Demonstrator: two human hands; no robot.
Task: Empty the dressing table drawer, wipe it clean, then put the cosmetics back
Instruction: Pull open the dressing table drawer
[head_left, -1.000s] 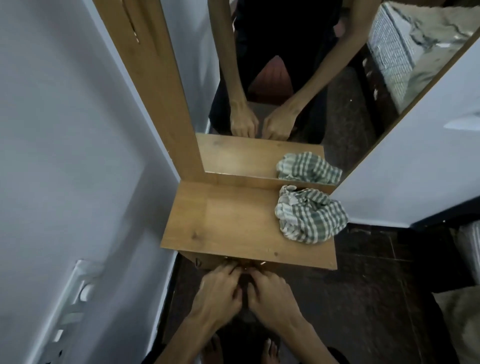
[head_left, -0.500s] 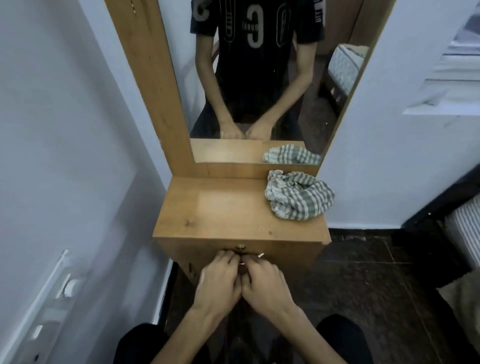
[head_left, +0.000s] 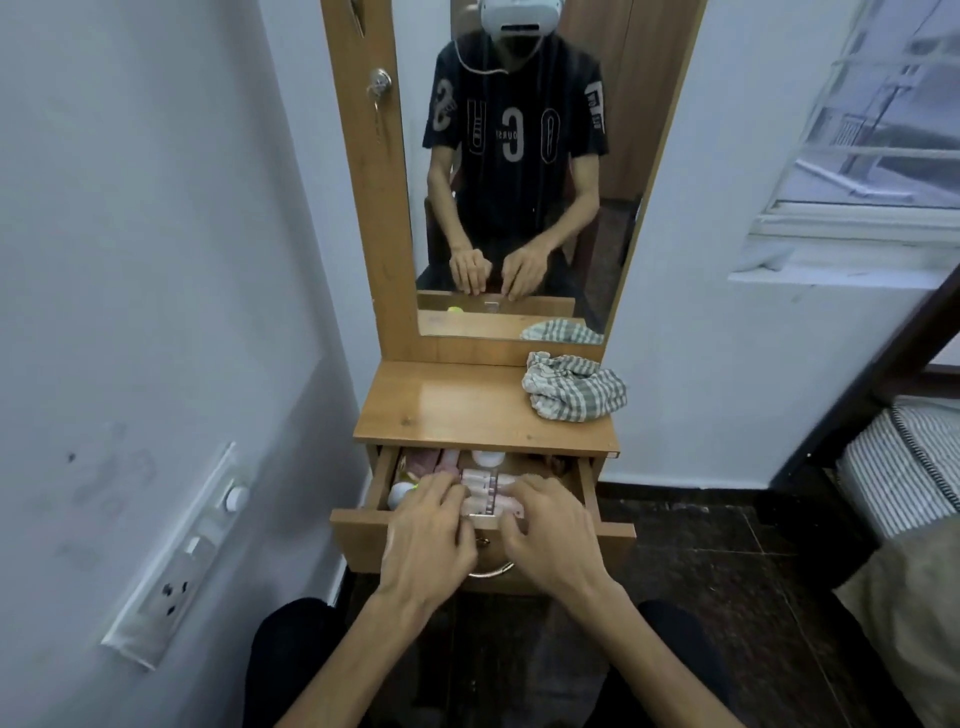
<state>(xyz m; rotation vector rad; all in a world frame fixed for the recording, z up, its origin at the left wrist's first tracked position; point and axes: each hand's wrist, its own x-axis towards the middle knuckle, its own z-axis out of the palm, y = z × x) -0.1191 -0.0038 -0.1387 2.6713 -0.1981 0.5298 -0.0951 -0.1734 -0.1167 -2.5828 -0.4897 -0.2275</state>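
The wooden drawer (head_left: 590, 488) of the dressing table (head_left: 447, 410) stands pulled out. Inside lie several cosmetics: pink tubes (head_left: 480, 479), a white jar lid (head_left: 487, 458) and a white round container (head_left: 401, 493) at the left. My left hand (head_left: 428, 540) and my right hand (head_left: 553, 543) sit side by side on the drawer front (head_left: 358, 535), fingers hooked over its top edge and reaching above the tubes. A crumpled green-and-white checked cloth (head_left: 574, 392) lies on the tabletop's right rear corner.
A tall mirror (head_left: 509, 156) rises behind the tabletop and reflects me. A white wall with a socket panel (head_left: 176, 556) is close on the left. A bed with striped bedding (head_left: 909, 457) stands on the right. My knees flank the drawer over the dark floor.
The drawer was shut with both hands at its handle; now it is pulled out, the cosmetics show, and both hands sit over its front edge. The view has tilted upward.
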